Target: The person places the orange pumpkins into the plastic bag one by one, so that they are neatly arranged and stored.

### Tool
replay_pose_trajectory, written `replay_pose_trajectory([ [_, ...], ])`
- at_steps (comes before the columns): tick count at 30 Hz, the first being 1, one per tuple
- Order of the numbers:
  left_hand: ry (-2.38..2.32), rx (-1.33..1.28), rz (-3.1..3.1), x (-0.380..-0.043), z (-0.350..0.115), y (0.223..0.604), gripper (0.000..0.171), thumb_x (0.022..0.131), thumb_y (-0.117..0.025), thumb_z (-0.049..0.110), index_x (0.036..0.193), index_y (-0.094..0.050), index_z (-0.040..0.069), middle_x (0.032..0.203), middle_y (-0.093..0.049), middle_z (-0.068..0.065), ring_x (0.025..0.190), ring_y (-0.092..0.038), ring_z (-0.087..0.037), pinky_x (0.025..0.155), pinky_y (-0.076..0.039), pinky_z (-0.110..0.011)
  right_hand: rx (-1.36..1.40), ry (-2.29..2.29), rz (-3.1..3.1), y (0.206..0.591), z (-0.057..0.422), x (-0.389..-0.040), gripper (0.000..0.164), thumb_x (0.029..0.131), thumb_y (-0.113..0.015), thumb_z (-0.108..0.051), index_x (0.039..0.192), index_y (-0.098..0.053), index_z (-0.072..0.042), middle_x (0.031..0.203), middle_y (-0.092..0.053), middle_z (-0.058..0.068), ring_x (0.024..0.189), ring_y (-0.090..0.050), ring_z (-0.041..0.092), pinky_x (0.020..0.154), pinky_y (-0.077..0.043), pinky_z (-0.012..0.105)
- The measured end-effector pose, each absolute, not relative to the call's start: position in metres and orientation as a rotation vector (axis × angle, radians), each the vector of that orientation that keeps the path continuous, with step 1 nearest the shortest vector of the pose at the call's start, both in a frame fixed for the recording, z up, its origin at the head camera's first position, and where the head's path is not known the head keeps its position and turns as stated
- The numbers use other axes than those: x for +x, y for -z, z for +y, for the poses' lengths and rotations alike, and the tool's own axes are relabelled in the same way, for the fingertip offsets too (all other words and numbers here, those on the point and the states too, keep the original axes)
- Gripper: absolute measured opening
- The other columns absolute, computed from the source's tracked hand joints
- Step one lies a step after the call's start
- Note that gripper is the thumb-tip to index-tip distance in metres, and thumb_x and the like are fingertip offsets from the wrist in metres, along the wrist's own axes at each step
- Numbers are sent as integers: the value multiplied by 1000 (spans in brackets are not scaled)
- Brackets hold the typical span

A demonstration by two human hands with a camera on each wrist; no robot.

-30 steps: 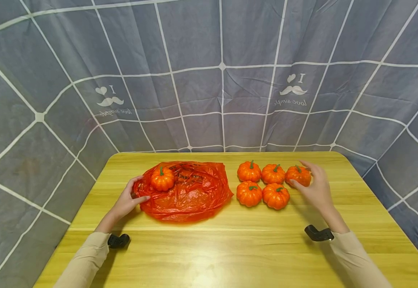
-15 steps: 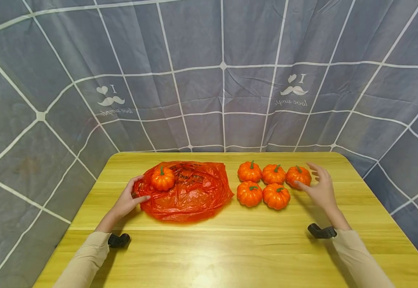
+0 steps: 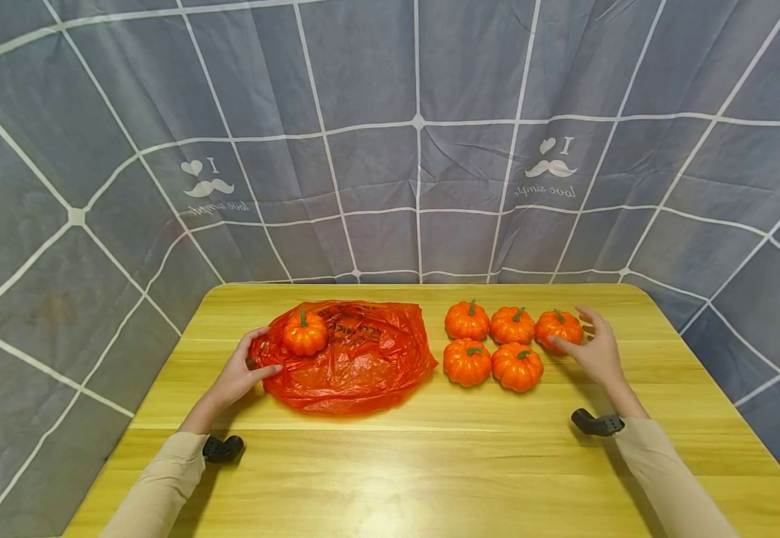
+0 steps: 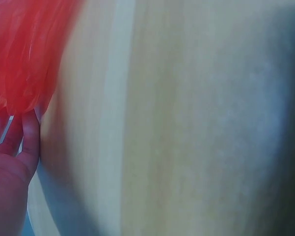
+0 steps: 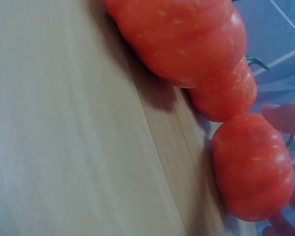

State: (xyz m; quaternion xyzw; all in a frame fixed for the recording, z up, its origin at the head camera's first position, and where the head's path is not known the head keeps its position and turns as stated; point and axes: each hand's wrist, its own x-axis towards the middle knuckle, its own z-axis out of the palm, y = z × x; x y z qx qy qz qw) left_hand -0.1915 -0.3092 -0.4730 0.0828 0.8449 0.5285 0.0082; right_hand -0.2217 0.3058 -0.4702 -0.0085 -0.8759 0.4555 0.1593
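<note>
My left hand [image 3: 242,370] is at the left edge of a crumpled red plastic bag [image 3: 376,373], thumb and fingers spread wide apart. In the left wrist view, its fingers [image 4: 30,140] reach the bag's edge. A small orange pumpkin [image 3: 305,335] with a green stem lies on the bag's left part. On the right, my right hand [image 3: 598,355] is spread loosely beside the rightmost pumpkin [image 3: 559,331]. Its thumb overlaps that pumpkin's front, while the fingers lie along the far right side. The right wrist view shows the thumb tip right at the pumpkin's skin.
Several more pumpkins stand close together in two rows: two [image 3: 467,321] [image 3: 512,326] at the back and two [image 3: 467,362] [image 3: 517,367] in front. All rest on a wooden table [image 3: 390,478]. A grey curtain [image 3: 376,172] with white lines hangs behind it.
A second ago my right fingers were around the rightmost pumpkin. They then loosened and drew right, and the hand now stands spread beside it. The left hand and bag stay put.
</note>
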Motion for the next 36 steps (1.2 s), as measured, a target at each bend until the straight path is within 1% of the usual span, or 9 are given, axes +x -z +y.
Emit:
replay_pose_trajectory([
  [2,-1653,258,2641,-191,-309,473,77,86,-69,7,146,-23,-1,150,-27,-26,135,-31,-42,88,-30,1,-44,-1324,-2520,471,306,-222,77,79,-76,-13,142,-36,6,136,-38,36,115,-43,48,93,-39,56],
  [5,-1657,260,2641,-191,-309,473,77,86,-69,7,146,-23,-2,150,-27,-26,135,-31,-42,88,-31,1,-69,-1348,-2546,473,306,-223,79,80,-76,-16,144,-34,5,138,-36,36,115,-44,49,91,-40,52],
  [6,-1657,262,2642,-191,-309,473,77,86,-69,7,146,-23,-2,150,-27,-26,135,-31,-42,88,-31,1,-78,-1351,-2554,473,307,-224,80,80,-76,-17,144,-33,4,139,-36,35,115,-44,48,90,-42,48],
  [8,-1659,266,2641,-192,-309,474,77,85,-69,7,146,-23,-2,150,-27,-26,135,-31,-42,88,-31,1,-89,-1364,-2559,474,307,-225,81,80,-76,-17,145,-33,3,139,-36,35,115,-45,48,87,-42,34],
  [11,-1663,269,2638,-192,-309,474,76,85,-69,6,146,-23,-1,150,-27,-26,135,-31,-42,88,-31,1,-100,-1372,-2560,476,308,-225,81,80,-76,-18,145,-32,3,139,-37,35,113,-48,46,77,-38,12],
  [12,-1665,270,2637,-192,-309,474,76,85,-69,6,146,-23,-1,150,-27,-26,135,-31,-42,88,-31,1,-103,-1375,-2559,477,308,-225,81,80,-76,-17,145,-32,3,139,-37,35,113,-48,46,74,-36,7],
  [14,-1667,270,2636,-192,-309,474,76,85,-69,6,145,-24,-1,150,-27,-26,135,-31,-42,89,-31,1,-102,-1384,-2556,478,308,-226,81,80,-76,-17,145,-32,4,139,-37,36,112,-49,46,71,-33,2],
  [22,-1659,259,2644,-192,-309,474,75,85,-69,6,145,-24,-1,149,-28,-26,134,-32,-43,88,-31,1,-135,-1421,-2579,478,307,-226,84,81,-76,-20,145,-29,7,139,-36,36,115,-48,45,71,-33,1],
  [36,-1677,268,2639,-192,-309,474,76,84,-70,4,145,-25,-1,148,-29,-27,133,-34,-42,89,-31,1,-182,-1408,-2577,482,306,-224,82,82,-76,-23,145,-32,5,140,-38,32,115,-49,38,72,-34,3],
])
